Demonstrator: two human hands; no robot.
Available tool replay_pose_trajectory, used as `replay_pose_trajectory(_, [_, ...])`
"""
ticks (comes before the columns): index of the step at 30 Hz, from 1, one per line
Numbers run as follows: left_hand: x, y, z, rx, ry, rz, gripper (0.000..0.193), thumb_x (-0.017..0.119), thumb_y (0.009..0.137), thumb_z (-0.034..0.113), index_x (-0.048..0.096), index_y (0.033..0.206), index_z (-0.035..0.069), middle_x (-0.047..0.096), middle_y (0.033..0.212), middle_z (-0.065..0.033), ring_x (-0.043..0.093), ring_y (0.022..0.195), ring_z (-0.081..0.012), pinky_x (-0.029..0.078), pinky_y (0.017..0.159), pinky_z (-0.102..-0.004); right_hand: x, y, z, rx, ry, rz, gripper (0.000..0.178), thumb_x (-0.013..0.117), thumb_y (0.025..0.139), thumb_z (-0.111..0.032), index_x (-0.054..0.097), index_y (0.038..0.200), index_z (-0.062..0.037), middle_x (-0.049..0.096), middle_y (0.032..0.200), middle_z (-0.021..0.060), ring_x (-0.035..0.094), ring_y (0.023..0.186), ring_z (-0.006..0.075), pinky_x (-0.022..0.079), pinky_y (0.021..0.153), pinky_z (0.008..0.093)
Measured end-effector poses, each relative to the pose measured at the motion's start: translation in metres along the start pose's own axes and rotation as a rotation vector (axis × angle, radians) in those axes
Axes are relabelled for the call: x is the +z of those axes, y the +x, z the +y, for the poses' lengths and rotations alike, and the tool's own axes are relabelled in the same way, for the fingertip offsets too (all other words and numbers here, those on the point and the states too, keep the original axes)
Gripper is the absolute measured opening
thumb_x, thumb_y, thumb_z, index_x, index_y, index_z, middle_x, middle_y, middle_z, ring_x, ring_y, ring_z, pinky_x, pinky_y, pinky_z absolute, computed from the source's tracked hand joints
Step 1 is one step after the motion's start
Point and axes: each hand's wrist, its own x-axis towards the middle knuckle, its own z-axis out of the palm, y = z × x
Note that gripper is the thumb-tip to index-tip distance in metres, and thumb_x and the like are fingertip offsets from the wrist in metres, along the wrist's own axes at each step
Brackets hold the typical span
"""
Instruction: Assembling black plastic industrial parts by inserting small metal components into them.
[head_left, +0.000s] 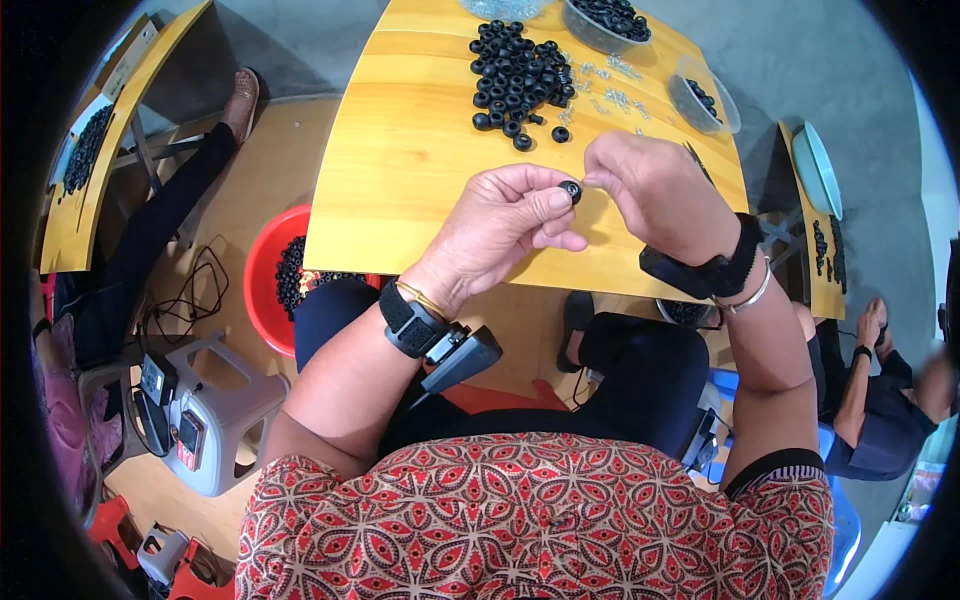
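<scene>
Between the thumb and fingers of my left hand [490, 220] is a small round black part [570, 191] with a light-coloured centre, held above the near half of the yellow table [390, 150]. My right hand [655, 190] is closed in a pinch right beside it; whatever its fingertips hold is too small to make out. Beyond both hands lies a heap of similar black parts [515, 75]. Small clear or silvery pieces [615, 98] are scattered to the right of the heap.
Along the far side stand a bowl of black parts [608, 28] and a clear tub [690, 100]. A red basin [262, 285] with black parts sits by the table's left edge. A grey stool [215, 430] is at left. Other people sit at both sides.
</scene>
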Motion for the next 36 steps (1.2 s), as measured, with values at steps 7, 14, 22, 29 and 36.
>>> replay_pose_trajectory(7, [-0.003, 0.0, 0.003, -0.017, -0.078, -0.006, 0.014, 0.05, 0.082, 0.004, 0.054, 0.095, -0.002, 0.057, 0.078, -0.0078, 0.058, 0.069, -0.0121, 0.053, 0.071, -0.0331, 0.016, 0.001, 0.03, 0.094, 0.188, 0.061, 0.006, 0.052, 0.076, -0.004, 0.049, 0.075, 0.0007, 0.051, 0.063, 0.0136, 0.05, 0.056, 0.0263, 0.04, 0.052, 0.0307])
replay_pose_trajectory(14, [-0.003, 0.0, 0.005, 0.027, -0.077, 0.017, 0.013, 0.051, 0.082, 0.003, 0.055, 0.093, -0.002, 0.057, 0.08, -0.0073, 0.058, 0.071, -0.0131, 0.052, 0.071, -0.0327, 0.032, 0.025, 0.066, 0.21, 0.119, 0.061, 0.01, 0.051, 0.076, -0.009, 0.052, 0.079, 0.001, 0.053, 0.065, 0.0126, 0.05, 0.057, 0.0219, 0.04, 0.055, 0.0298])
replay_pose_trajectory(22, [-0.004, 0.001, 0.0, 0.109, 0.062, 0.153, 0.013, 0.054, 0.08, 0.004, 0.056, 0.092, 0.003, 0.058, 0.083, -0.0072, 0.056, 0.071, -0.0122, 0.052, 0.07, -0.0316, 0.049, 0.051, 0.072, 0.303, 0.106, -0.082, 0.012, 0.054, 0.075, -0.011, 0.054, 0.08, -0.0003, 0.055, 0.069, 0.0125, 0.053, 0.064, 0.0239, 0.042, 0.058, 0.0312])
replay_pose_trajectory(29, [-0.004, 0.001, 0.005, 0.145, -0.025, 0.095, 0.014, 0.053, 0.081, 0.007, 0.055, 0.093, 0.0, 0.057, 0.079, -0.006, 0.054, 0.066, -0.0108, 0.052, 0.069, -0.031, 0.058, 0.06, 0.066, 0.264, -0.039, -0.194, 0.015, 0.056, 0.074, -0.016, 0.055, 0.08, -0.0022, 0.057, 0.07, 0.0124, 0.055, 0.067, 0.0284, 0.042, 0.059, 0.0362])
replay_pose_trajectory(36, [-0.008, 0.0, 0.01, 0.1, -0.192, 0.036, 0.017, 0.048, 0.084, 0.01, 0.053, 0.094, -0.002, 0.056, 0.076, -0.0059, 0.054, 0.063, -0.0103, 0.052, 0.071, -0.0326, 0.051, 0.053, 0.076, 0.271, 0.076, -0.07, 0.016, 0.053, 0.076, -0.017, 0.054, 0.079, -0.0011, 0.053, 0.064, 0.0114, 0.052, 0.06, 0.0217, 0.042, 0.056, 0.0322])
